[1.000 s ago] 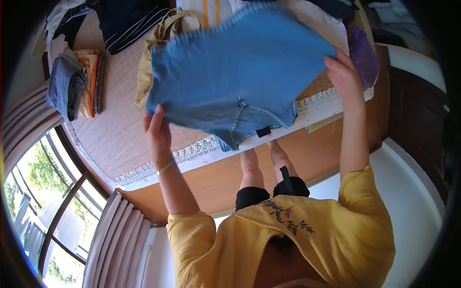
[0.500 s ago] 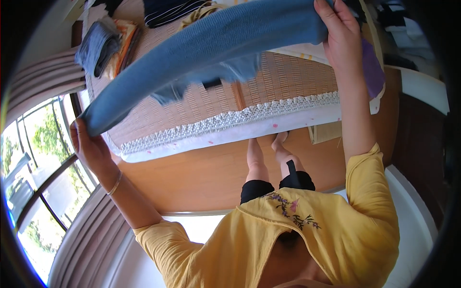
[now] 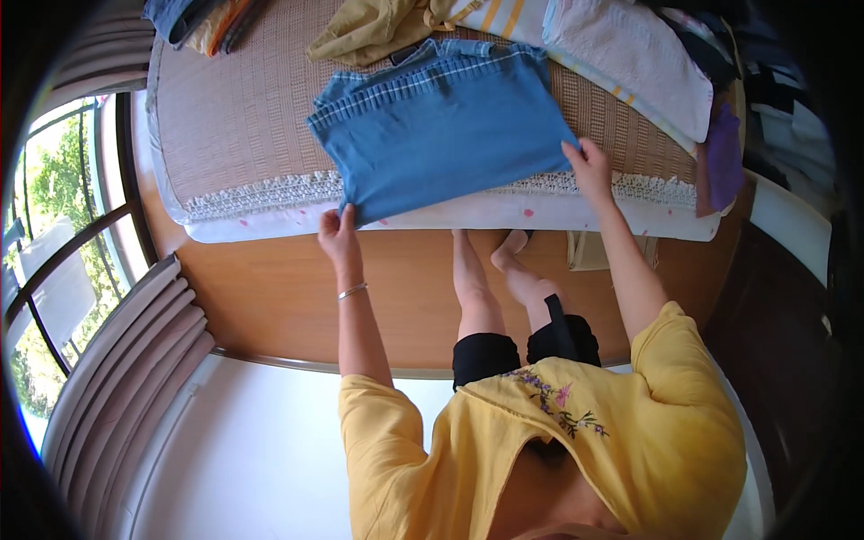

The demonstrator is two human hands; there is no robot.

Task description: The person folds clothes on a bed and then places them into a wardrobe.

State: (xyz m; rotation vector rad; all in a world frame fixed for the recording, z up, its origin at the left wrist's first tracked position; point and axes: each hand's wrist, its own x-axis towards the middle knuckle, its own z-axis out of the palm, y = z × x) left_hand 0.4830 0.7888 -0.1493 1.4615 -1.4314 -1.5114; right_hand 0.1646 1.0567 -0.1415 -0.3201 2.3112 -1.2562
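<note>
A blue garment point(image 3: 441, 135) lies spread over the near side of the bed, with a pale checked strip along its far edge and bunched cloth behind that. Its exact kind is unclear. My left hand point(image 3: 340, 236) pinches the near left corner, just past the mattress edge. At the near right corner, my right hand point(image 3: 589, 171) grips the cloth between thumb and fingers. The near edge is drawn straight between both hands and hangs slightly over the bed's side.
The bed point(image 3: 225, 117) bears a woven brown mat. A tan garment point(image 3: 369, 31), a white towel point(image 3: 630, 58) and folded clothes point(image 3: 193, 22) lie toward its far side. Purple cloth point(image 3: 723, 157) hangs at the right corner. A curtained window point(image 3: 67, 216) stands left; wooden floor point(image 3: 378, 297) lies below.
Both hands have come down and nearer, and closer together. The blue garment, held up in the air and blurred before, now rests spread on the bed.
</note>
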